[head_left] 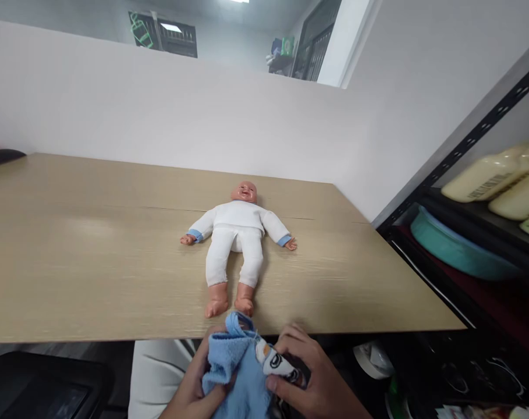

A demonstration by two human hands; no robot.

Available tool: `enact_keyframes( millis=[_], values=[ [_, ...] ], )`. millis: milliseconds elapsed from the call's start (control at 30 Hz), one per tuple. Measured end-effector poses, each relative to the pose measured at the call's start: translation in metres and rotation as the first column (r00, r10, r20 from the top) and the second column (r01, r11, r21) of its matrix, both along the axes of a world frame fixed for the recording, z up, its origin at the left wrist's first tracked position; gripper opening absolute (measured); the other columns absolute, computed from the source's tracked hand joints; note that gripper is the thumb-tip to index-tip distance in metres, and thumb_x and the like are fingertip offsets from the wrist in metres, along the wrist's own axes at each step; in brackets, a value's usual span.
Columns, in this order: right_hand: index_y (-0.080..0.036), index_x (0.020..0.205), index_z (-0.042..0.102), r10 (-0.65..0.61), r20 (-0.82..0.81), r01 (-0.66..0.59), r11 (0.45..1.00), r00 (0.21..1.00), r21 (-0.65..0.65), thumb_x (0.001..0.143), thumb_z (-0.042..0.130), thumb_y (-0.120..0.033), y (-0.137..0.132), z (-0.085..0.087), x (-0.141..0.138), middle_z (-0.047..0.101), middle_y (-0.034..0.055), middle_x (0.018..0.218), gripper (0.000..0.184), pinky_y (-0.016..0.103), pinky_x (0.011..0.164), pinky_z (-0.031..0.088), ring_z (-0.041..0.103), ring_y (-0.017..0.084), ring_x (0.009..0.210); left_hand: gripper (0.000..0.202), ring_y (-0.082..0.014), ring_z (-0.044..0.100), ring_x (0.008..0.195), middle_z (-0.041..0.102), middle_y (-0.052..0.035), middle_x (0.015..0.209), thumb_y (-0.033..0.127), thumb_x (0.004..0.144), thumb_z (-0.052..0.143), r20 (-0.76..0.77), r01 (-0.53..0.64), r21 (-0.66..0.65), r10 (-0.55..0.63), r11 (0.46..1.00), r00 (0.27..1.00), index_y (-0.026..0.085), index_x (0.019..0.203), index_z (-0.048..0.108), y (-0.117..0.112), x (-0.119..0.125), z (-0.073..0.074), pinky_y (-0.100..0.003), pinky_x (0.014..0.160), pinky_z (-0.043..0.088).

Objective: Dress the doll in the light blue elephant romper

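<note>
cloth [238, 361]: light blue, bunched, white printed patch | left hand [192, 387]: grasping cloth | right hand [310, 378]: pinching cloth | doll [238, 238]: white suit, face up, feet near table [72, 262] front edge

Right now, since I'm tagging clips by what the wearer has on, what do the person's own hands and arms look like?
Both the left hand and the right hand are bare: no gloves, rings or watch show. The wrists are uncovered too, with no sleeve or cuff in view. The blue cloth hides part of the left hand.
</note>
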State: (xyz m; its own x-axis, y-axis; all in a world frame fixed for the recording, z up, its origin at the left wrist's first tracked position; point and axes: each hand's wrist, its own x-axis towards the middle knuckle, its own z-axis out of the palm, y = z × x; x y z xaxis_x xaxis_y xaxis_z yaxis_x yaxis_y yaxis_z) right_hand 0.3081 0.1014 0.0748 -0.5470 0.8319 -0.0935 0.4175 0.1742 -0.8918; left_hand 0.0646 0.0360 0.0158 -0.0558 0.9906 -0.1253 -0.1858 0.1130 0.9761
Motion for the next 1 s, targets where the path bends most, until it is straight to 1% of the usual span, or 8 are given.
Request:
enact_keyframes(
  millis=[167,333,433,500,600,667,867,1000],
  values=[
    [-0.026,0.105,0.058,0.093,-0.175,-0.078,0.993,0.98,0.092,0.089,0.063,-0.011,0.013,0.012,-0.008,0.065,0.0051,0.125,0.023,0.033,0.104,0.045,0.062,0.021,0.119,0.093,-0.0426,0.056,0.14,0.061,-0.0164,0.151,0.069,0.071,0.086,-0.041,0.054,0.048,-0.052,0.997,0.998,0.025,0.148,0.055,0.006,-0.017,0.007,-0.051,0.117,0.048],
    [-0.026,0.102,0.055,0.07,-0.266,-0.046,0.995,0.961,0.094,0.08,0.054,0.0,0.021,0.017,-0.017,0.071,0.0043,0.112,0.034,0.032,0.095,0.051,0.068,0.02,0.108,0.074,-0.0406,0.052,0.143,0.053,-0.0143,0.156,0.052,0.082,0.084,-0.304,-0.005,0.209,0.07,0.978,0.95,0.032,0.143,0.048,0.022,-0.036,0.028,-0.056,0.117,0.048],
    [-0.026,0.111,0.062,0.075,-0.249,-0.07,0.997,0.966,0.028,0.076,0.054,0.001,0.023,0.031,-0.025,0.072,0.0046,0.115,0.046,0.033,0.097,0.054,0.069,0.022,0.111,0.112,-0.0438,0.033,0.156,0.034,-0.0157,0.168,0.046,0.068,0.097,-0.505,0.053,0.363,0.148,0.93,0.85,0.036,0.157,0.031,0.032,-0.045,0.051,-0.061,0.122,0.04],
    [-0.028,0.116,0.066,0.102,-0.195,-0.095,0.994,0.975,0.048,0.074,0.055,0.002,0.025,0.041,-0.032,0.073,0.003,0.118,0.053,0.034,0.102,0.053,0.068,0.021,0.115,0.122,-0.0444,0.035,0.154,0.037,-0.0151,0.168,0.045,0.061,0.101,-0.621,0.217,0.376,0.071,0.901,0.781,0.037,0.16,0.031,0.039,-0.047,0.072,-0.059,0.122,0.04],
    [-0.029,0.117,0.068,0.108,-0.174,-0.086,0.988,0.979,0.128,0.075,0.061,-0.002,0.03,0.052,-0.04,0.074,0.0015,0.117,0.051,0.032,0.101,0.053,0.069,0.021,0.113,0.054,-0.0362,0.059,0.134,0.069,-0.0074,0.137,0.033,0.08,0.089,-0.751,0.504,0.284,-0.138,0.815,0.646,0.035,0.13,0.068,0.048,-0.046,0.1,-0.05,0.119,0.046],
    [-0.029,0.117,0.067,0.091,-0.155,-0.063,0.982,0.984,0.176,0.075,0.066,-0.004,0.035,0.057,-0.04,0.074,0.0014,0.117,0.049,0.031,0.097,0.054,0.07,0.021,0.11,0.023,-0.0319,0.066,0.12,0.075,-0.005,0.118,0.025,0.089,0.077,-0.77,0.569,0.24,-0.203,0.787,0.605,0.031,0.111,0.075,0.051,-0.047,0.109,-0.046,0.115,0.048],
    [-0.026,0.105,0.069,0.092,0.134,-0.128,0.95,0.987,0.286,0.083,0.083,-0.036,0.052,0.065,-0.022,0.074,0.0021,0.104,0.027,0.034,0.089,0.051,0.067,0.024,0.097,0.018,-0.0259,0.069,0.101,0.073,-0.0057,0.109,0.037,0.1,0.063,-0.651,0.32,0.201,-0.118,0.926,0.749,0.027,0.114,0.067,0.038,-0.067,0.094,-0.03,0.091,0.058],
    [-0.023,0.096,0.059,0.191,0.045,-0.196,0.931,0.98,0.309,0.086,0.082,-0.043,0.057,0.062,-0.018,0.068,0.0022,0.106,0.031,0.032,0.092,0.05,0.063,0.021,0.1,0.018,-0.0205,0.065,0.084,0.069,-0.0018,0.095,0.043,0.102,0.06,-0.638,0.267,0.167,-0.102,0.949,0.763,0.026,0.107,0.064,0.033,-0.069,0.083,-0.027,0.083,0.057]
  ],
)
